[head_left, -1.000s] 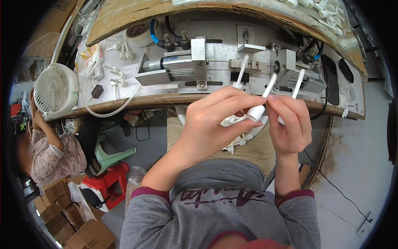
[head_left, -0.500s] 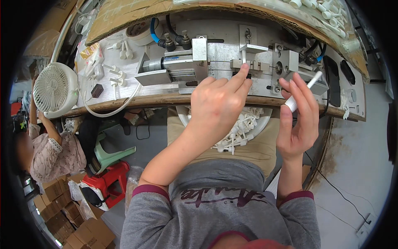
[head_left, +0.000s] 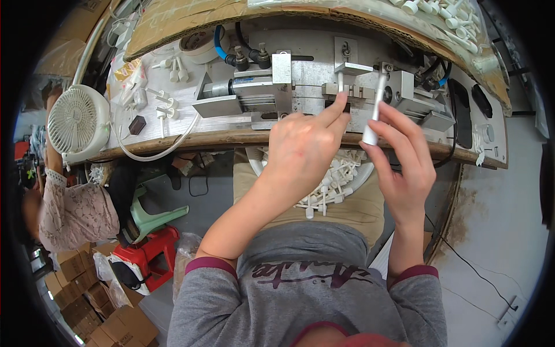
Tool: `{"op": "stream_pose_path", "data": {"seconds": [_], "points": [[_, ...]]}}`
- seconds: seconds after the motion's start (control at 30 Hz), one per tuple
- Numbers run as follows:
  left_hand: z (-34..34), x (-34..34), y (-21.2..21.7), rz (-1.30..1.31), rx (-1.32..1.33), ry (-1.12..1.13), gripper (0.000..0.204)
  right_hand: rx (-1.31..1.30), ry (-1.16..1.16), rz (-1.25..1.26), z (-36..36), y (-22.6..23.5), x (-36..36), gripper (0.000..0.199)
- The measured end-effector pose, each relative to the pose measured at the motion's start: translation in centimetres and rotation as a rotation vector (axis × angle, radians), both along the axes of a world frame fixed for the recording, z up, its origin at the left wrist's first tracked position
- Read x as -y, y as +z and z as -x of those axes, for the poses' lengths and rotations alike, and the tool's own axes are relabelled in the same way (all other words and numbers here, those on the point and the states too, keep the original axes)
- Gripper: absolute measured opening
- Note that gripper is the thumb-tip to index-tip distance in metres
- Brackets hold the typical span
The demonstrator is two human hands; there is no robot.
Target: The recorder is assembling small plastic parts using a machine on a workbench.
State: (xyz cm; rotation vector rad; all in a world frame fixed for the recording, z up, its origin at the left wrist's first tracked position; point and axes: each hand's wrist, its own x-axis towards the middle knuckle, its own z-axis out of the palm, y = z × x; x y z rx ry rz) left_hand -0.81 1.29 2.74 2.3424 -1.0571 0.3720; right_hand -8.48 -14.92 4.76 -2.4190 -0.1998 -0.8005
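My right hand [head_left: 407, 159] holds a white plastic cap with a long stem [head_left: 373, 124] between thumb and fingertips. The cap end is lowest and the stem points up toward the metal fixture. My left hand [head_left: 303, 139] reaches over the bench edge, its index finger pointing forward and the other fingers curled. At that fingertip a second white stem [head_left: 340, 82] stands against the small metal block [head_left: 361, 92], under a metal bracket [head_left: 354, 69]. The left thumb is hidden beneath the hand. Below both hands, a round white container [head_left: 369, 172] on my lap holds many similar white parts [head_left: 332, 185].
A clamp with an air cylinder [head_left: 251, 92] stands left of the block, another metal unit [head_left: 404, 92] right of it. White parts [head_left: 165, 104], a tape roll [head_left: 199, 49] and a fan [head_left: 78, 124] lie farther left. Cardboard [head_left: 191, 26] overhangs the back. Another person [head_left: 81, 211] sits at left.
My right hand has moved left toward the fixture, and the capped stem in it has swung more upright. The left hand stays almost in place at the block.
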Motion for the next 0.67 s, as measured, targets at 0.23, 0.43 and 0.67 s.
{"op": "stream_pose_path", "data": {"seconds": [0.23,0.43,0.67], "points": [[3.4,-4.7,0.2,-0.102,-0.597,-0.366,0.032,-0.109,0.062,0.345,-1.7,-1.4,-0.6,0.026],[5.1,-4.2,-5.6,-0.121,-0.628,-0.36,0.034,-0.089,0.079,0.487,-3.4,-0.8,-0.9,0.01],[4.0,-4.2,-9.7,0.145,-0.455,-0.167,0.052,-0.252,0.037,0.149,-2.1,-1.8,-0.9,0.042]]}}
